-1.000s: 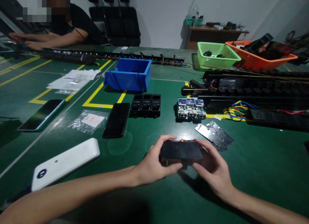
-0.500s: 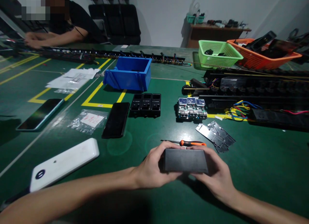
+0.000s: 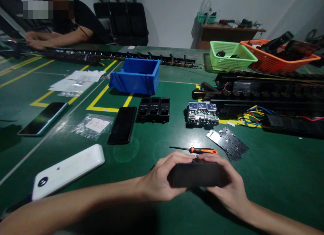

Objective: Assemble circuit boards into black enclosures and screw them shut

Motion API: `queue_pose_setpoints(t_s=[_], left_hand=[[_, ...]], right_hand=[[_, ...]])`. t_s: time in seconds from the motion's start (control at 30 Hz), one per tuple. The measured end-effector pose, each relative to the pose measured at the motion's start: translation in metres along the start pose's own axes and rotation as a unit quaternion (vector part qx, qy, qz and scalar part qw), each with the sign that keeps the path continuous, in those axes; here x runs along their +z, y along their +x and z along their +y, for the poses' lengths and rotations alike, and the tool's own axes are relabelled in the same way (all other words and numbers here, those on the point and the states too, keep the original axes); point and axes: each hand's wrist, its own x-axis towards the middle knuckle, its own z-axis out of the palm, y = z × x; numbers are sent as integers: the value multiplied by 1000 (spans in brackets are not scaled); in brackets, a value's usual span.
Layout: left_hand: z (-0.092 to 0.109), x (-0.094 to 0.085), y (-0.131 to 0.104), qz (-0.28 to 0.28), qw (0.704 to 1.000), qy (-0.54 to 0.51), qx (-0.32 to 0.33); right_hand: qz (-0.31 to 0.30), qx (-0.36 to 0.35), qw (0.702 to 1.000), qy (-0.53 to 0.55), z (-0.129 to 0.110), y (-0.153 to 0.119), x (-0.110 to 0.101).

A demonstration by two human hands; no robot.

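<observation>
Toward the near edge of the table (image 3: 278, 181), the left hand (image 3: 160, 179) and right hand (image 3: 231, 182) hold a black box (image 3: 197, 176) between them, fingers (image 3: 180, 157) clasping its opposite ends. Just beyond it lies an orange-and-black screwdriver (image 3: 202, 150), with thin dark plates (image 3: 222, 140) to its right.

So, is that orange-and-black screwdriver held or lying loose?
Lying loose: the screwdriver rests on the green tabletop, beyond the left hand and right hand, both holding a black rectangular box.

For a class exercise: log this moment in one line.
left hand: holds black box | right hand: same | screwdriver: lying beyond box
</observation>
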Motion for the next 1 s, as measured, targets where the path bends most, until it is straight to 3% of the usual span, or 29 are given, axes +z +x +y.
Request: queue_pose_setpoints(t_s=[0.2,0.5,0.7,1.0], left_hand=[[1,-2,2,8,999,29,45],[2,-1,2,5,999,32,39],[2,-2,1,-9,998,46,40],[2,-1,-1,16,993,89,76]], right_hand=[[-2,-49,999,-23,2,-1,1],[-14,-111,993,-43,-1,-4,-2],[-25,-119,991,-54,0,-3,-2],[-28,-133,989,-50,-5,-3,-2]])
